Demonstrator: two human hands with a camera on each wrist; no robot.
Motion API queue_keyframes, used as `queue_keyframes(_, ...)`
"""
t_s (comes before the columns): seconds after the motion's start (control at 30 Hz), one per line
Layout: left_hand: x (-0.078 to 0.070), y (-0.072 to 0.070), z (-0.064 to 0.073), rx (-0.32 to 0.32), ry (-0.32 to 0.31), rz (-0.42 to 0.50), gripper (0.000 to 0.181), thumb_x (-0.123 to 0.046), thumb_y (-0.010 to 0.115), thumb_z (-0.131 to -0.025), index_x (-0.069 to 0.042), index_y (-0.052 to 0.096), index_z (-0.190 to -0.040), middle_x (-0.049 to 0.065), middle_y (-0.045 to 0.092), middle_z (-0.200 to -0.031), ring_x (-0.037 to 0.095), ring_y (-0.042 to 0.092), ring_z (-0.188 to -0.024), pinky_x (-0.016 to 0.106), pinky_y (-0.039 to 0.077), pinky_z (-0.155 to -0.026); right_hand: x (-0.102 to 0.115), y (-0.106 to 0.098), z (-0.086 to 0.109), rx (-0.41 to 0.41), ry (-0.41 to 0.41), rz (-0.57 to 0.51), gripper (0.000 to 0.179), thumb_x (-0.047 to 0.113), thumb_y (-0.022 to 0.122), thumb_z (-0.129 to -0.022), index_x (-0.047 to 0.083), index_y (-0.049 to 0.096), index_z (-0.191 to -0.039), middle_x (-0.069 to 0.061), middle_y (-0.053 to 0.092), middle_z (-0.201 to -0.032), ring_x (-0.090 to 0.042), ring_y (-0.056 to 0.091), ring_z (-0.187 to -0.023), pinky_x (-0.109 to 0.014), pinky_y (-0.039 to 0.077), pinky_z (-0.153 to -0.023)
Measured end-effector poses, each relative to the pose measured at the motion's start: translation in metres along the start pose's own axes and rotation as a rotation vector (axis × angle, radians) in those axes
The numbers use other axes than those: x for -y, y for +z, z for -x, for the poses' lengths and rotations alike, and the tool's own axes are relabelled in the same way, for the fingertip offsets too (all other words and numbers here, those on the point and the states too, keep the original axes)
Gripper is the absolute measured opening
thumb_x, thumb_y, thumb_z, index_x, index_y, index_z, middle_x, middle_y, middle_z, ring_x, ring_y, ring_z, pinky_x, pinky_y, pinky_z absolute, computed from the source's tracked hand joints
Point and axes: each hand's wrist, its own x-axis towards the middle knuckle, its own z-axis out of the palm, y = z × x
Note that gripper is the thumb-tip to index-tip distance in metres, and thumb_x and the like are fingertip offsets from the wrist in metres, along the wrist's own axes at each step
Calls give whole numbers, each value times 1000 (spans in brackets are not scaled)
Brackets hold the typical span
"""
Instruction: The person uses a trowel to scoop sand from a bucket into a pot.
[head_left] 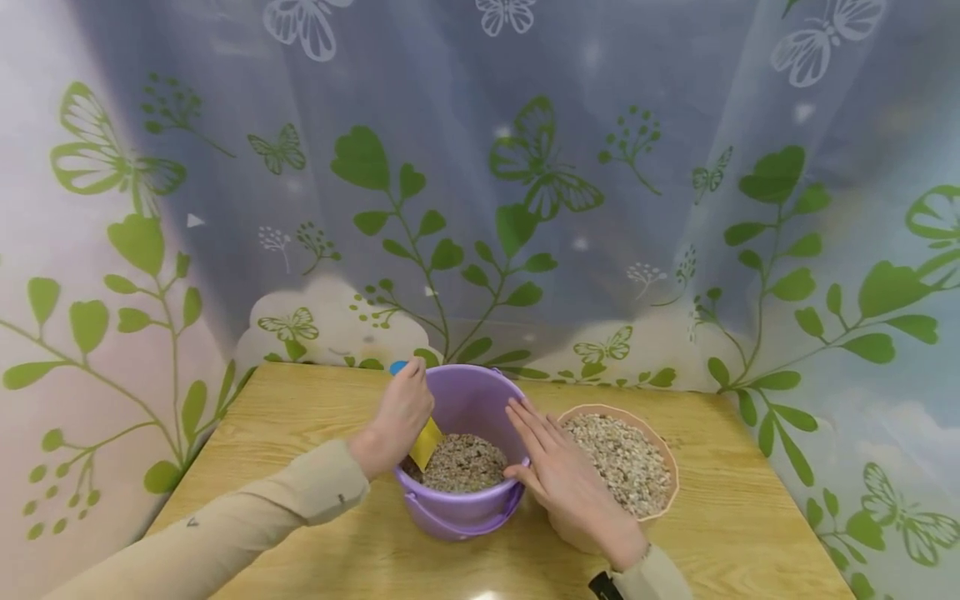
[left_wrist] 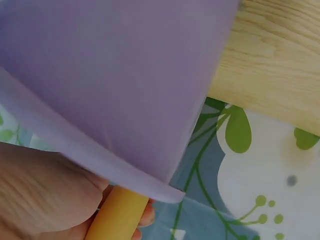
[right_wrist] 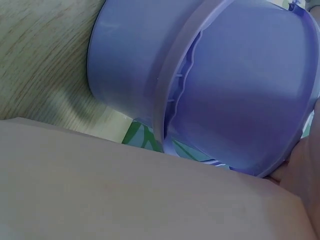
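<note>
My left hand (head_left: 397,414) grips the yellow handle (left_wrist: 117,215) of a small toy shovel, with a blue end poking out above the fist. The yellow blade (head_left: 426,444) points down inside a purple bucket (head_left: 468,392), at the left edge of the coarse gravel (head_left: 467,462) on its bottom. My right hand (head_left: 558,471) lies against the bucket's right rim, fingers extended and thumb apart near the front. Under the rim, the bucket's purple carrying handle (head_left: 465,530) hangs at the front. Gravel hides the blade's tip.
Right of the bucket, close beside my right hand, stands a peach-coloured container with a scalloped rim (head_left: 672,462), heaped with pale gravel (head_left: 622,462). Both stand on a wooden table (head_left: 315,417). A curtain (head_left: 450,275) with leaves and butterflies hangs behind and at both sides.
</note>
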Motion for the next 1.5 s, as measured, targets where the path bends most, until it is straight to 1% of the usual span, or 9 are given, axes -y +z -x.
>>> queue_keyframes(0.13,-6,0,-1,35,70,-61,25,-32,62,-96,-15,68,-79,-5,62,-75,16,51,-82,36,29,-93,0,-1,0,19,22,-18,73,50,44,-104,-1,31,-155,-20,31,-162,-36,31,-148,-52,28,-116)
queue_keyframes(0.3,-12,1,-2,66,136,-64,27,-40,57,-99,-24,73,-114,-8,73,-105,15,60,-99,36,29,-102,2,-3,1,45,42,-16,77,57,35,-104,1,29,-157,-18,29,-163,-31,29,-150,-49,25,-118)
queue_keyframes(0.47,-20,4,-2,40,140,21,21,-33,58,-98,-24,77,-101,-10,73,-94,13,58,-88,36,31,-94,2,-2,2,38,41,-10,77,57,32,-105,0,30,-156,-19,30,-162,-32,30,-150,-50,26,-117)
queue_keyframes(0.53,-24,6,-3,27,128,61,21,-30,59,-97,-22,76,-89,-8,70,-82,14,52,-78,36,30,-88,3,-2,3,37,39,-11,77,57,32,-105,0,30,-156,-19,30,-162,-32,30,-150,-50,27,-117)
queue_keyframes(0.73,-28,10,-3,-6,78,122,24,-28,60,-95,-20,76,-80,-7,69,-75,17,47,-74,35,30,-86,3,-1,2,29,31,6,82,62,22,-103,-1,31,-156,-19,31,-162,-32,32,-149,-50,28,-116)
queue_keyframes(0.87,-28,12,-3,7,64,162,31,-43,63,-93,-19,75,-78,-7,66,-71,16,45,-72,35,30,-83,2,0,2,19,25,12,80,60,25,-104,-1,31,-155,-20,31,-161,-32,33,-148,-50,28,-116)
queue_keyframes(1.03,-31,14,-5,22,35,329,52,-70,66,-79,-19,73,-71,-6,62,-64,15,44,-71,34,31,-79,2,0,2,16,28,12,78,58,30,-104,-1,32,-155,-20,32,-161,-32,33,-148,-51,29,-116)
queue_keyframes(1.13,-35,14,-6,38,11,404,51,-68,68,-79,-19,70,-64,-6,59,-61,16,44,-69,34,30,-78,3,0,3,19,35,6,78,59,29,-104,0,32,-155,-19,32,-161,-31,33,-148,-50,28,-116)
queue_keyframes(1.5,-41,14,-14,93,-75,540,57,-66,64,-85,-16,61,-57,-3,55,-60,18,49,-72,34,33,-80,2,0,2,9,21,19,76,57,30,-106,-1,32,-155,-18,32,-161,-33,34,-148,-51,30,-115)
